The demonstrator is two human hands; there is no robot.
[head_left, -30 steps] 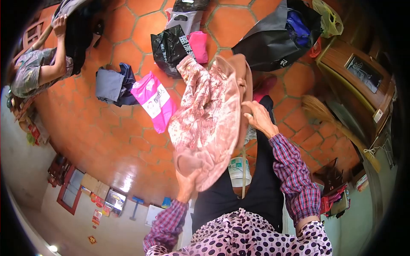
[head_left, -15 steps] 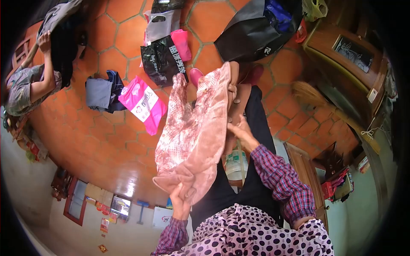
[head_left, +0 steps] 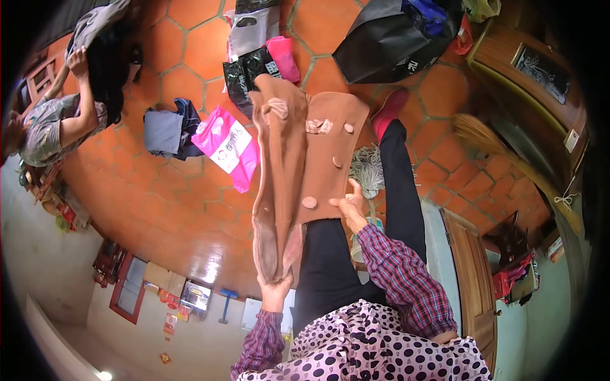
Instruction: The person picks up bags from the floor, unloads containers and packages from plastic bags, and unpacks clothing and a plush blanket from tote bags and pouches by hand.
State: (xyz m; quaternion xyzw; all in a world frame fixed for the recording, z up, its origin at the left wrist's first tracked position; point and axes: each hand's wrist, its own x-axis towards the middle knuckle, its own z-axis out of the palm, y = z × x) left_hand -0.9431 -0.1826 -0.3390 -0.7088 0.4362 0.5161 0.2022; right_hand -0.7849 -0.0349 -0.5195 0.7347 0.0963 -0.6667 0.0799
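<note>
A brown coat [head_left: 327,162] with large round buttons and a pinkish collar or lining hangs lengthwise in front of me, its lower part over my dark trouser leg. My left hand [head_left: 274,293] is closed on the pinkish near end of the coat. At the coat's right edge, near a button, my right hand [head_left: 351,206] has its thumb on the cloth and a finger along the border. Behind that hand stand a grey mop head [head_left: 367,170] and a partly hidden bucket [head_left: 358,253].
A pink bag [head_left: 227,147] and folded blue clothes [head_left: 166,130] lie on the tiled floor to the left. Plastic bags [head_left: 244,73] and a large black bag [head_left: 387,47] are ahead. A broom [head_left: 483,143] leans right. Another person [head_left: 67,114] holds grey cloth at far left.
The coat has been turned over: its patterned pink side faced up before, and now the brown buttoned side does. My right hand has shifted slightly left along with the edge.
</note>
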